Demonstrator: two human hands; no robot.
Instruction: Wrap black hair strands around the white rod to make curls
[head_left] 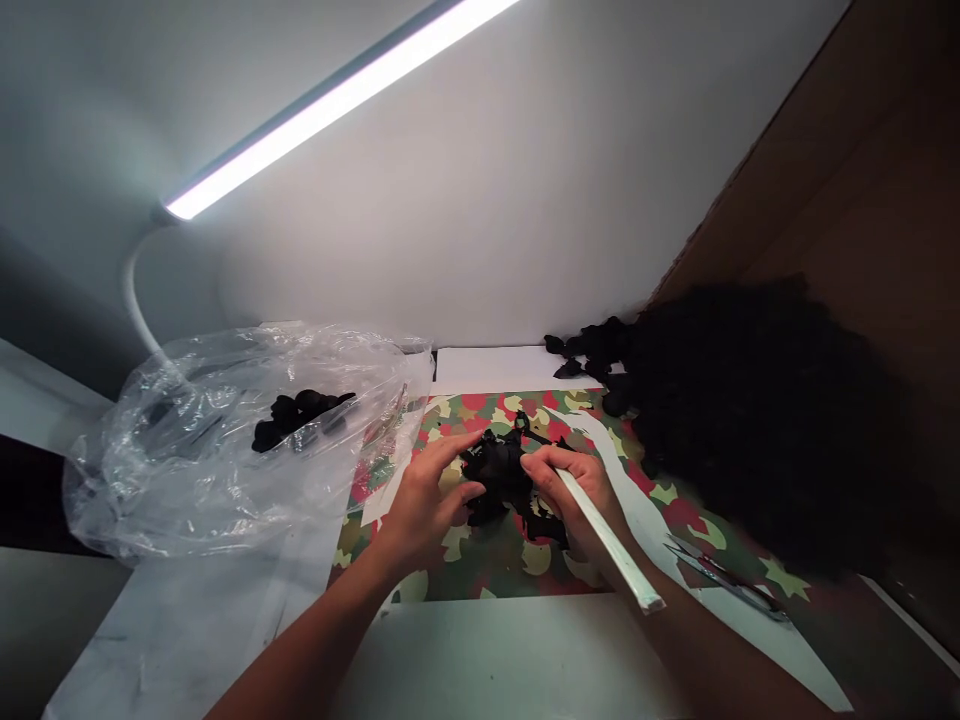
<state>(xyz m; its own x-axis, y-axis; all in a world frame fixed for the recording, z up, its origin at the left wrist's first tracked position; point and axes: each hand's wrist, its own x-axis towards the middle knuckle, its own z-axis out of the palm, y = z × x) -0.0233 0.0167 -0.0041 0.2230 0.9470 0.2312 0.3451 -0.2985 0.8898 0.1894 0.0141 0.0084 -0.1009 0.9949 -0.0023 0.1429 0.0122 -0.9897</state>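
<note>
My left hand [429, 500] rests on a small black clump [501, 478] lying on a camouflage-patterned mat [517, 565]; the index finger is stretched out and the other fingers pinch the clump's left side. On the clump's right side, my right hand [576, 492] is closed round a long white stick [609, 545]. The stick's near end points toward me and its tip is hidden in the clump.
A clear plastic bag [225, 450] with several black pieces inside lies at the left. A big heap of black pieces [750, 430] fills the right side. Scissors [724, 580] lie on the mat at the right. A lit bar lamp [330, 105] hangs above.
</note>
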